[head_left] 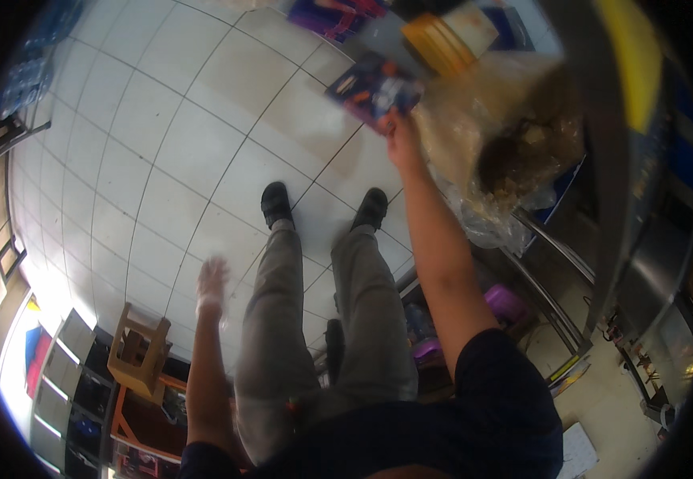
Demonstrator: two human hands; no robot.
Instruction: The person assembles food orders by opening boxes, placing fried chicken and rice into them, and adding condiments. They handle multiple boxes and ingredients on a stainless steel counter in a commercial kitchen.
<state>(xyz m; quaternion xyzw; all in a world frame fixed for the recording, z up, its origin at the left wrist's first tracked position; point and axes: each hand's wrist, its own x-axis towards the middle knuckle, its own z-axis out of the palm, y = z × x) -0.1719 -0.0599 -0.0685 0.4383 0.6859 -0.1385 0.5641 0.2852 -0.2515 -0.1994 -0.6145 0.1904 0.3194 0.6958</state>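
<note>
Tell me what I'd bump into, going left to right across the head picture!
Brown stool → left hand → left shoe → dark packet in the right hand → big plastic bag.

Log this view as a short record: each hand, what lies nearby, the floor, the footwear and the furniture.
Right hand: the right hand grips a dark purple printed packet by its near edge
Left hand: the left hand is spread over the floor, motion-blurred, nothing seen in it
Beside right hand: large crinkled see-through plastic bag, brownish contents, too unclear to identify
Floor: white square tiles
Footwear: dark shoes
Furniture: brown stool, lower left
</note>
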